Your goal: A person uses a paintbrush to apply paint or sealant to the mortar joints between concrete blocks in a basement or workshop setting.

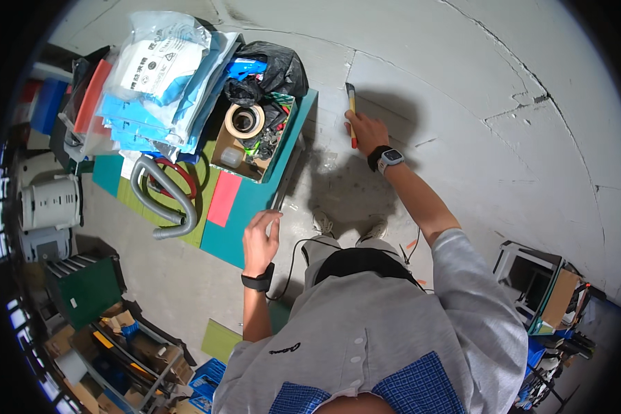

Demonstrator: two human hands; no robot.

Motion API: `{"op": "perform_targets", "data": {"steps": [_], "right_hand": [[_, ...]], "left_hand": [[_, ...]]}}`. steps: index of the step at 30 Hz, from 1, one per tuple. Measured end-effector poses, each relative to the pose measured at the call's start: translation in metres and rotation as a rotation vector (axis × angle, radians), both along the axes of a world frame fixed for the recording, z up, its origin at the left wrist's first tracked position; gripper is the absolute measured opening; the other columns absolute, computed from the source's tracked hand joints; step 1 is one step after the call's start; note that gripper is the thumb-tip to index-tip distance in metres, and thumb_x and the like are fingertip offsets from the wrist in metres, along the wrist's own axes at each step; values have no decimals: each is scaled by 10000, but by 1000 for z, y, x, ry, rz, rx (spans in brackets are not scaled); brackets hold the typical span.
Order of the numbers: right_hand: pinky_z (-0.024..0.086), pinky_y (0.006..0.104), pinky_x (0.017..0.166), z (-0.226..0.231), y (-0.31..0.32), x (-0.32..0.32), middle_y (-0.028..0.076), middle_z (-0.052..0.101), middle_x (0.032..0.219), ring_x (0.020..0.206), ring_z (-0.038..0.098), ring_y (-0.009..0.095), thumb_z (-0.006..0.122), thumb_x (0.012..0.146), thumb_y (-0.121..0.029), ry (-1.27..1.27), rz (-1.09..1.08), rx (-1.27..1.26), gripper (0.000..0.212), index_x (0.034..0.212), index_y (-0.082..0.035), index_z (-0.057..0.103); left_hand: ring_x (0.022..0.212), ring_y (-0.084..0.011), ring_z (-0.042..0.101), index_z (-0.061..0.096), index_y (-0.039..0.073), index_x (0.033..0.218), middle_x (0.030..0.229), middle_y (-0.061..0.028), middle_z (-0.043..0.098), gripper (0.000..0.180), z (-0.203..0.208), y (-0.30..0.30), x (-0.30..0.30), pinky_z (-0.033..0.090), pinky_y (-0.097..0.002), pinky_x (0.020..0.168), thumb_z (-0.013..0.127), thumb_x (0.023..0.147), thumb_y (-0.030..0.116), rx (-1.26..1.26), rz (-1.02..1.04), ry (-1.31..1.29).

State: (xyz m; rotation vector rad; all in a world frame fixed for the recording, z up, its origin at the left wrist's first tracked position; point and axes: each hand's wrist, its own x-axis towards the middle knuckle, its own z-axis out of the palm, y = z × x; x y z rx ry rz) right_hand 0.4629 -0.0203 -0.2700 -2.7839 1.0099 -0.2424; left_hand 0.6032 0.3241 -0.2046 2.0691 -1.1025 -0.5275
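My right hand [368, 132] is closed around the handle of a paintbrush [352, 102]. The brush has dark bristles at its far end and a yellow handle with a red tip. It is held up against the white wall [435, 76]; whether the bristles touch it I cannot tell. My left hand [260, 240] holds nothing, its fingers loosely extended beside the edge of the teal table [238, 241].
On the table stand a stack of blue-and-white plastic packages [160, 76], a cardboard box [259, 169] with a tape roll [245, 121], and a grey hose [179, 231]. A black bag [283, 65] sits behind the box. Crates and shelving line the lower left; a metal-framed rack [528, 272] stands lower right.
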Motion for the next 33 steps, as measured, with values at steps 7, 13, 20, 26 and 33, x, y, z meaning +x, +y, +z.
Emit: {"op": "perform_targets", "data": {"steps": [7, 13, 20, 26, 33], "right_hand": [[493, 468, 758, 3, 9, -31, 68, 676, 970, 842, 681, 317, 601, 1010, -235, 88, -99, -6, 147, 1124, -175, 531], [483, 461, 750, -9, 7, -9, 71, 643, 944, 816, 664, 321, 571, 1027, -258, -190, 48, -4, 80, 1062, -188, 553], [494, 486, 731, -26, -14, -3, 77, 611, 891, 832, 654, 330, 614, 995, -242, -264, 45, -23, 116, 1080, -164, 596], [479, 472, 863, -18, -9, -52, 66, 654, 1015, 967, 691, 303, 595, 983, -187, -7, -65, -7, 208, 1178, -194, 525], [485, 431, 824, -5, 9, -103, 50, 659, 980, 959, 693, 261, 667, 921, -135, -6, -83, -94, 250, 1144, -189, 568]], "left_hand": [[983, -377, 698, 729, 27, 1019, 1072, -132, 736, 112, 2, -10, -2, 553, -418, 823, 636, 965, 55, 0, -43, -19], [1010, -365, 703, 730, 26, 1016, 1092, -130, 738, 117, 8, -10, -18, 552, -415, 854, 653, 930, 17, -13, -51, -20], [1007, -370, 702, 731, 21, 1008, 1081, -140, 738, 117, 9, 1, -29, 549, -410, 868, 657, 919, 5, 22, -19, 11], [1001, -372, 700, 733, 23, 1007, 1065, -147, 736, 114, 3, 0, -31, 547, -413, 863, 654, 924, 11, 21, -52, -11], [973, -379, 700, 727, 19, 1012, 1060, -149, 731, 112, 4, -12, -35, 551, -417, 845, 645, 935, 12, -3, -111, -4]]}}
